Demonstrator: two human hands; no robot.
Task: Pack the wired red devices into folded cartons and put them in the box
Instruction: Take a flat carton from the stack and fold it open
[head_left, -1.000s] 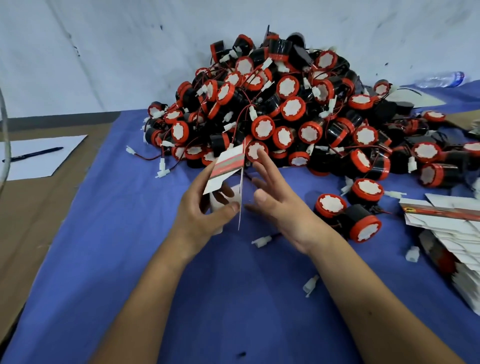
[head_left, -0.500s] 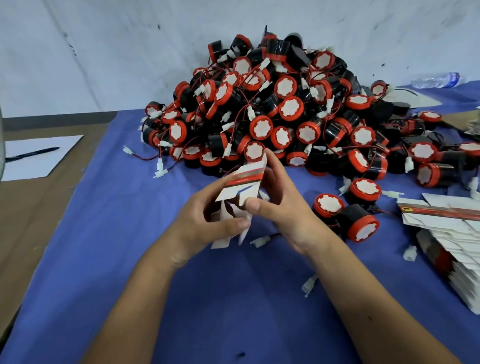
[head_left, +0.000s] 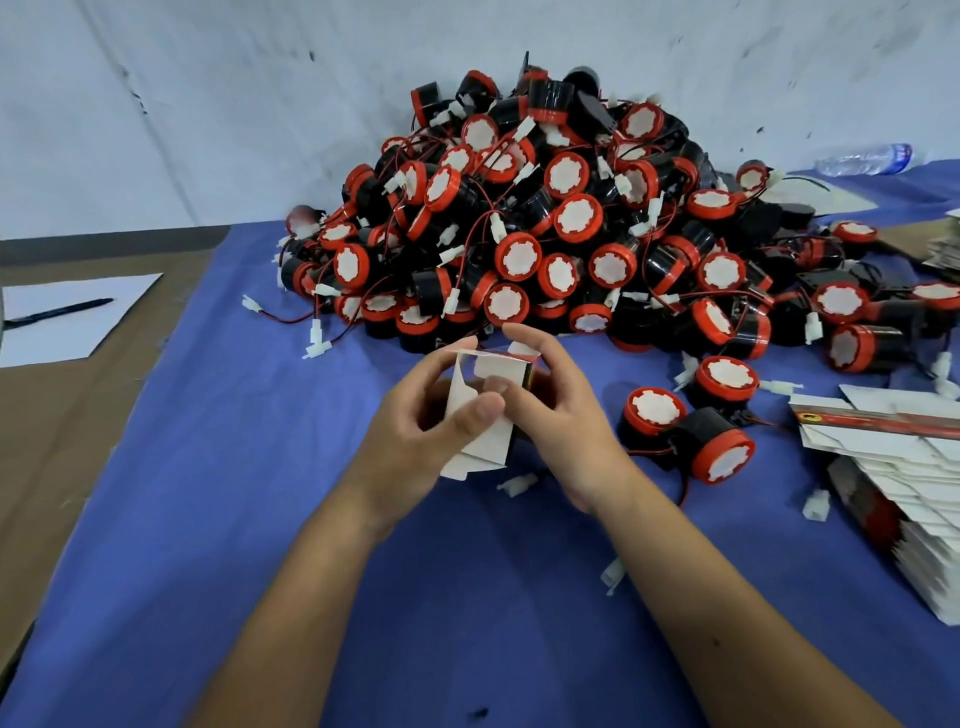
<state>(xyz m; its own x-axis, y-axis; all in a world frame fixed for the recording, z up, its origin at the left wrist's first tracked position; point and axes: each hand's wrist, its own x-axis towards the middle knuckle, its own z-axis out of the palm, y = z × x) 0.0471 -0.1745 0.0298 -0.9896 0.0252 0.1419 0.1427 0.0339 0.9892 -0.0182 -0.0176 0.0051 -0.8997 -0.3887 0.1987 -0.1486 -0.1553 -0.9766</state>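
Sitting right between both hands, a small white carton (head_left: 480, 415) was being held up just above the blue cloth (head_left: 218, 509), near the front edge of the big pile of red devices (head_left: 545, 234). The left hand (head_left: 415, 441) was wrapped around the carton's left side, thumb pressed on the front panel and a fingertip up at the open top flap. The right hand (head_left: 561, 415) was gripped on the right side, fingers curled over the top edge, so both hands were clamped on the same carton, pretty much touching each other. The carton's lower flaps were seen hanging open underneath.

Two loose red devices (head_left: 685, 431) were lying just right of the right hand, wires trailing. A fanned stack of flat cartons (head_left: 893, 467) was spread along the right edge of the counter. A few white connectors (head_left: 517, 484) were scattered on the cloth near the wrists. Off to the left, a sheet of paper (head_left: 72, 317) with a pen (head_left: 57, 313) on it was lying on the brown counter (head_left: 67, 441). A plastic bottle (head_left: 862, 160) was lying far back on the right.
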